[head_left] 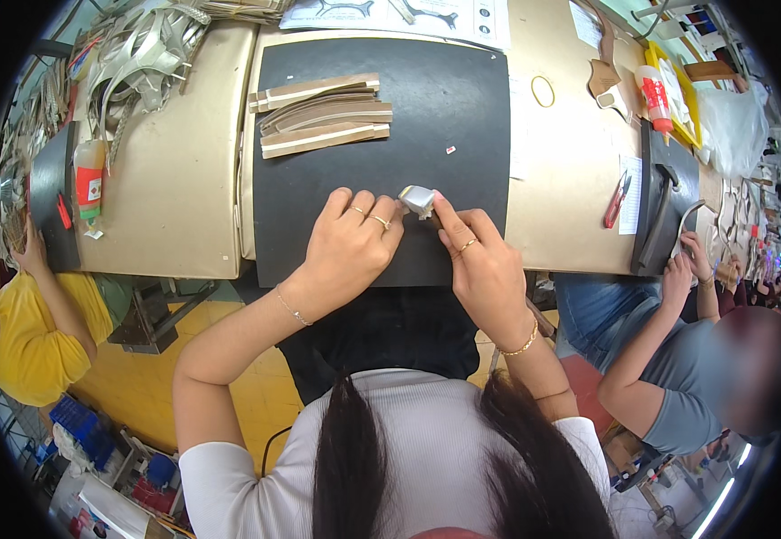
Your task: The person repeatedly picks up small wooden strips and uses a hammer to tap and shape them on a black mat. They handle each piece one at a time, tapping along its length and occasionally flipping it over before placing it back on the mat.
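Observation:
Over the front part of a black work mat (pixel 336 216), both hands meet at a small silvery folded piece (pixel 419 198) with a ragged pale lower edge; I cannot make out its kind. My left hand (pixel 354 235) is closed, fingers curled, fingertips against the left side of the piece. From the other side my right hand (pixel 480 260) pinches it, index finger stretched along its right edge and thumb hidden below. A stack of brown and cream leather strips (pixel 326 115) lies farther back on the mat, to the left.
Left of the mat stands a glue bottle (pixel 89 178). On the right are a rubber band (pixel 543 91), red-handled cutters (pixel 617 199), another bottle (pixel 653 97) and a yellow tray (pixel 678 90). Printed sheets (pixel 395 20) lie at the back. Co-workers sit on both sides, one in yellow (pixel 44 332).

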Available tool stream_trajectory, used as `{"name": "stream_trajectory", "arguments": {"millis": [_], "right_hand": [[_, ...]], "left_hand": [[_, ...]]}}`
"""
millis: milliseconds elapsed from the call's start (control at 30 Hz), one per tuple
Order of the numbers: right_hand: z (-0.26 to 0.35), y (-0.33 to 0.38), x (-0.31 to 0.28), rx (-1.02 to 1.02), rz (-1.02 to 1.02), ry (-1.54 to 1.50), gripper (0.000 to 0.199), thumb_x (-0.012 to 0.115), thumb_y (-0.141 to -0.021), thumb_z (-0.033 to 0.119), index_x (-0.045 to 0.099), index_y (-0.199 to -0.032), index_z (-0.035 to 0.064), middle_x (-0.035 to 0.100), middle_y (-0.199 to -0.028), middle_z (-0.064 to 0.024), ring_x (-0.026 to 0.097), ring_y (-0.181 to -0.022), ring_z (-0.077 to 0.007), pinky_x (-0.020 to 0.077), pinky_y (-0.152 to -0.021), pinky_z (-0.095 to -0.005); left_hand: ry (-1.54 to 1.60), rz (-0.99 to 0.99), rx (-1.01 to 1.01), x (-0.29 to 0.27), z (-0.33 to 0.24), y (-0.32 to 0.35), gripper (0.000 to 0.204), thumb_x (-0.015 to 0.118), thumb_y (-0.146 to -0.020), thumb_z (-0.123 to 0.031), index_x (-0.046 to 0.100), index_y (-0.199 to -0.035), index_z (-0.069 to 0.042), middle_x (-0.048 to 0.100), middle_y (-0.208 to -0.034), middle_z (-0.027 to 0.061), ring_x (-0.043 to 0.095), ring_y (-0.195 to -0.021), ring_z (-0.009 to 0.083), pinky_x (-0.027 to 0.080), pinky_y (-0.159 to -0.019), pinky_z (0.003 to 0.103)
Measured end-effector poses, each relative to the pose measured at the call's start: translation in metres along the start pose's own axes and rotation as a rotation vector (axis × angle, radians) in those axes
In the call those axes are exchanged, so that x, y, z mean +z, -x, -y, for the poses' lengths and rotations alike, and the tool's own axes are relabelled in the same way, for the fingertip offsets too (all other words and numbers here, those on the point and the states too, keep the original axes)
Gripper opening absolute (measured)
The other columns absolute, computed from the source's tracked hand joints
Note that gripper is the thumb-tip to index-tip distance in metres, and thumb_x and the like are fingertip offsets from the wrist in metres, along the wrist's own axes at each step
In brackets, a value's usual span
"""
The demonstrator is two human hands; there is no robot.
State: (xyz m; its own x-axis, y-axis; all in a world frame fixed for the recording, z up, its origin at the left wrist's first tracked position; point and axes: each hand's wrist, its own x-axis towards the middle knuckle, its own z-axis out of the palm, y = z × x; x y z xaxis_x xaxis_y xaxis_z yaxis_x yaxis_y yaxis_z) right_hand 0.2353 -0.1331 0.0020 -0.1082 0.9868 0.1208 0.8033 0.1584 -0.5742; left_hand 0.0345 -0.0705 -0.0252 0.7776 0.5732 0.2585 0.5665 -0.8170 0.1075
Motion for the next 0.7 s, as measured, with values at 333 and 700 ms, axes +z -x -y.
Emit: {"name": "stream_trajectory", "arguments": {"millis": [333,700], "right_hand": [[-0.0018,-0.0019,0.0021,-0.021,0.000,0.004,0.053,0.067,-0.093,0.003,0.060,-0.145,0.0141,0.064,-0.096,-0.0081,0.066,-0.070,-0.0261,0.0531,-0.057,-0.0385],[-0.0042,0.0011,0.0089,-0.011,-0.011,0.039,0.055,0.068,-0.092,0.003,0.060,-0.145,0.0158,0.065,-0.097,-0.0080,0.068,-0.072,-0.0255,0.0550,-0.060,-0.0379]], "left_hand": [[-0.002,-0.006,0.014,0.0003,0.0006,0.0001,0.026,0.066,-0.081,-0.011,0.071,-0.104,0.000,0.062,-0.095,0.0078,0.060,-0.088,0.0209,0.046,-0.085,0.037],[0.025,-0.020,-0.006,0.0013,0.0028,-0.0005,0.024,0.069,-0.082,-0.012,0.072,-0.104,-0.003,0.063,-0.096,0.0057,0.060,-0.089,0.0203,0.045,-0.083,0.037]]}}
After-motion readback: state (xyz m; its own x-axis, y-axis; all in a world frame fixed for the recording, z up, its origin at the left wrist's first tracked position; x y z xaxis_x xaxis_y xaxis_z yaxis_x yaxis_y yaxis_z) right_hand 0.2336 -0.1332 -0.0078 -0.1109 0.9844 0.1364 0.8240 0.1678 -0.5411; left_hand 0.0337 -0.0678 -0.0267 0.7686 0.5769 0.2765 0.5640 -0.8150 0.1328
